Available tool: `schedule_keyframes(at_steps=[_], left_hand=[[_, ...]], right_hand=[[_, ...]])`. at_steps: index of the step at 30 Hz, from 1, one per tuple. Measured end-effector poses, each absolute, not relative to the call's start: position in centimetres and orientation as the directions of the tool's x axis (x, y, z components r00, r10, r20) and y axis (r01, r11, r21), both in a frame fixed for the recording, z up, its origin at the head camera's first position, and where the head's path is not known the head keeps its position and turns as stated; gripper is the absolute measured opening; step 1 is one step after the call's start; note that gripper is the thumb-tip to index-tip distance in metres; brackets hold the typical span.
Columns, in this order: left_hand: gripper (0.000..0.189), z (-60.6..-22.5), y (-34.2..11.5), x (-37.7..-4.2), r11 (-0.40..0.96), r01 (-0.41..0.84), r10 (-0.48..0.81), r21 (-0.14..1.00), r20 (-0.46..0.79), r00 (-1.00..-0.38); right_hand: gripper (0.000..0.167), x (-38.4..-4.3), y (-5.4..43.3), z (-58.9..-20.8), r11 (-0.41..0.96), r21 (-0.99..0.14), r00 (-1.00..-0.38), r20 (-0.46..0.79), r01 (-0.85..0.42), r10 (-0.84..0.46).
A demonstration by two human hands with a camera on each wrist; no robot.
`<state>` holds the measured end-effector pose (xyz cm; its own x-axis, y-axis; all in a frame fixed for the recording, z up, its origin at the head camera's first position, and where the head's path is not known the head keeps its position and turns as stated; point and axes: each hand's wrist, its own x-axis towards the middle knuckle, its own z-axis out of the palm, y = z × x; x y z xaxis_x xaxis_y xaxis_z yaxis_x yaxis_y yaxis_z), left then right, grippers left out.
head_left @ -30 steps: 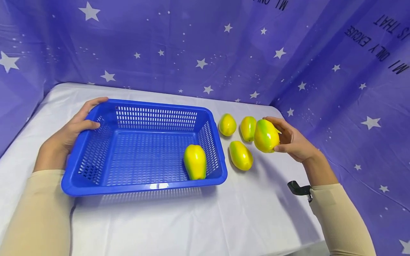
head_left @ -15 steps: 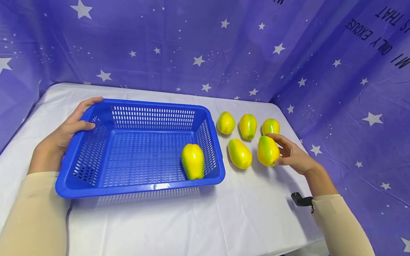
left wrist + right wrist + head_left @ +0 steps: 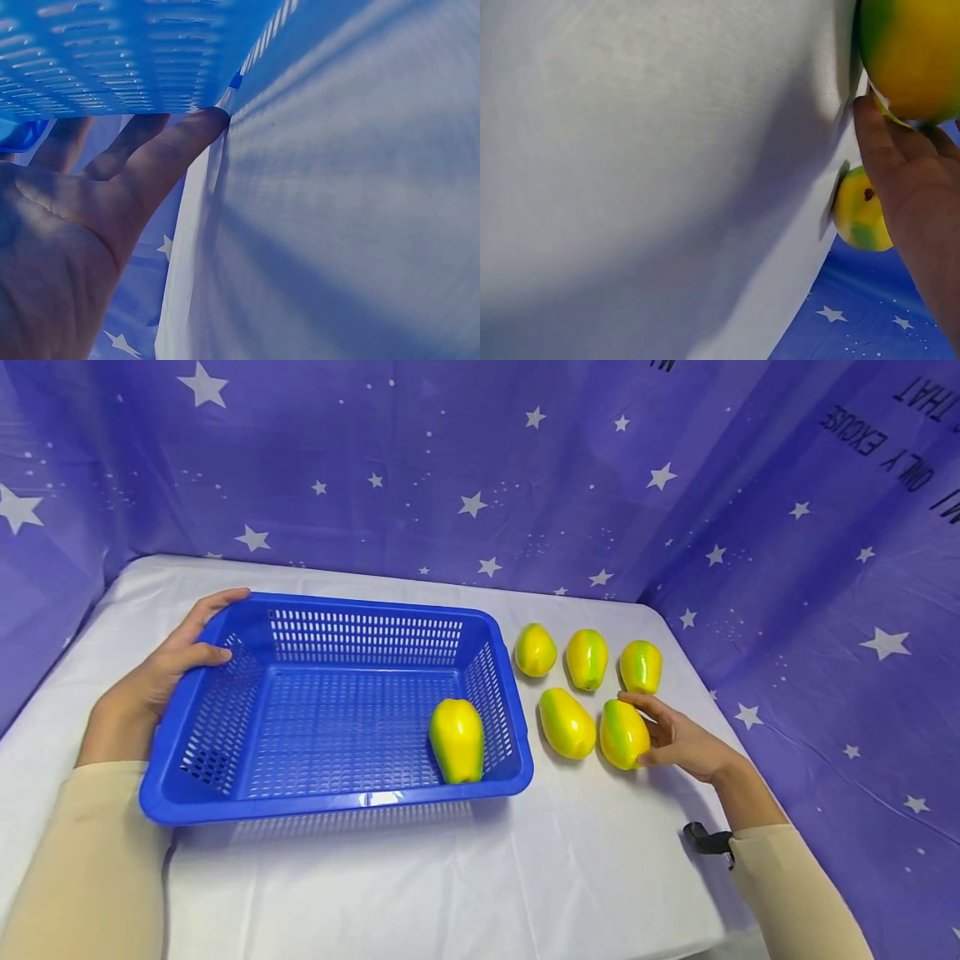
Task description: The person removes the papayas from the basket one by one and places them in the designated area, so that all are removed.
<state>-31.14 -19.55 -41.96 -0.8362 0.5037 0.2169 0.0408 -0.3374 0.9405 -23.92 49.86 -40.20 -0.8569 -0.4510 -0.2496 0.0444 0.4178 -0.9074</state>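
My left hand [image 3: 161, 672] grips the left rim of a blue plastic basket [image 3: 337, 806], thumb over the edge. In the left wrist view, fingers [image 3: 176, 154] reach along the basket's outer perforated wall [image 3: 127, 60]. One yellow-green papaya [image 3: 457, 741] lies inside at the basket's right end. Right of the basket, my right hand [image 3: 686, 743] holds another papaya [image 3: 624, 735] from its right side, thumb low and fingers at the top, down at the white tablecloth. In the right wrist view, that papaya [image 3: 915, 56] is partly cut off by the frame.
More papayas stand close by: one [image 3: 567, 724] just left of the held one, and a back row of a left [image 3: 536, 651], a middle [image 3: 587, 660] and a right papaya [image 3: 641, 667]. A purple star-printed curtain [image 3: 405, 468] borders the white table [image 3: 570, 877].
My right hand has moved the papaya toward me and lowered it to the cloth in front of the back right papaya, which was hidden before. The left hand stays on the basket.
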Motion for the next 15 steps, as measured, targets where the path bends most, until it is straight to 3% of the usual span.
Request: schedule_keyframes(at_steps=[15], left_hand=[[0.07,-41.8,-19.6,-31.0,-0.307,0.018,0.48,0.952,0.171,-0.86]], right_hand=[[0.086,-23.4,49.3,-38.5,0.483,-0.876,-0.856,-0.247,-0.003,-0.454]])
